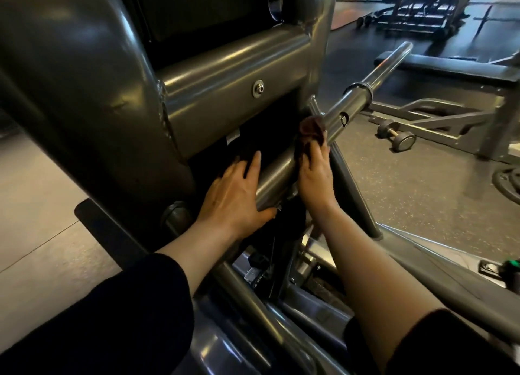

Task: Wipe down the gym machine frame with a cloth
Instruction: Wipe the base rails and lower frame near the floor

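The dark cloth (312, 131) is bunched against the slanting steel bar (281, 174) of the gym machine frame (225, 93), just below its chrome sleeve (357, 98). The right hand (315, 174) pinches the cloth in its grip, apparently to rub along the tube. The left hand (239, 194) lies spread, fingers straight, on the bar's lower end, likely steadying it. A dumbbell (396, 135) rests on the floor (422, 191) beyond

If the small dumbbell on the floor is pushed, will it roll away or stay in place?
The dumbbell has round ends and lies on flat rubber floor, so it would probably roll across its axis. The speckled floor looks grippy, so it should likely stop soon. It probably feels heavy for its size, though its material is unclear.
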Demonstrator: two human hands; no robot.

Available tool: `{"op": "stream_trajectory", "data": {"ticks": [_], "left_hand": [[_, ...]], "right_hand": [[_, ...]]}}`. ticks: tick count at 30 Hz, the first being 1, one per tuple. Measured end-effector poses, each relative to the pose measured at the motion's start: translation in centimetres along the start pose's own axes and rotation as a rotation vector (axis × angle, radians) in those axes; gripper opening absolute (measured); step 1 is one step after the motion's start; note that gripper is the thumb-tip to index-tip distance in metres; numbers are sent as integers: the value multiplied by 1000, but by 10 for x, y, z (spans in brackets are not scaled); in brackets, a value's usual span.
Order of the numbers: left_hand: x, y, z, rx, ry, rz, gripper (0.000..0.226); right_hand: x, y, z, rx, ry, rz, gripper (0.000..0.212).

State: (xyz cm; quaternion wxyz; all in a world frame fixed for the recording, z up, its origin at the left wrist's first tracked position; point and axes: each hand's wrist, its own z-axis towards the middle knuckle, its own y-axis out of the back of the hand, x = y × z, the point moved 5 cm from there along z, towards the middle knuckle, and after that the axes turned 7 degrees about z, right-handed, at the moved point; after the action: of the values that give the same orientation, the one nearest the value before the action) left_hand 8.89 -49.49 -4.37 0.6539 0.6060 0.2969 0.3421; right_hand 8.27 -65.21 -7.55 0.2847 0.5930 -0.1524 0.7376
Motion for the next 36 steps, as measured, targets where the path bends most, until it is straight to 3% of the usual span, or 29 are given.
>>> {"op": "stream_trajectory", "data": {"ticks": [4, 7, 9, 15, 20, 25, 28, 31, 33, 36], "left_hand": [[-6, 14, -9, -130, -91, -75, 96], [-3, 30, -29, -318, -74, -161, 56], [7, 31, -53, -346, -41, -182, 47], [44, 21, -128, -304, 14, -67, 39], [26, 17, -140, -229, -22, -164, 46], [-12, 11, -123, -185, -117, -137, 47], [-41, -5, -103, -110, -236, -106, 54], [-60, -32, -87, 29, -258, -105, 60], [-70, -53, -71, 110, -242, -97, 64], [-80, -76, -47, 154, -188, -100, 63]], "right_hand": [[1, -9, -30, -131, -286, 300, 38], [4, -31, -90, -57, -434, 508, 21], [4, -45, -122, -13, -431, 545, 24], [43, -76, -205, 79, -233, 464, 46], [60, -76, -239, 256, -4, 319, 62], [38, -50, -212, 125, 12, 239, 59], [7, -17, -201, -79, -31, 228, 53], [-43, 13, -196, -219, -250, 289, 52], [-78, 21, -185, -240, -403, 388, 47], [-109, 9, -160, -142, -484, 499, 46]]}}
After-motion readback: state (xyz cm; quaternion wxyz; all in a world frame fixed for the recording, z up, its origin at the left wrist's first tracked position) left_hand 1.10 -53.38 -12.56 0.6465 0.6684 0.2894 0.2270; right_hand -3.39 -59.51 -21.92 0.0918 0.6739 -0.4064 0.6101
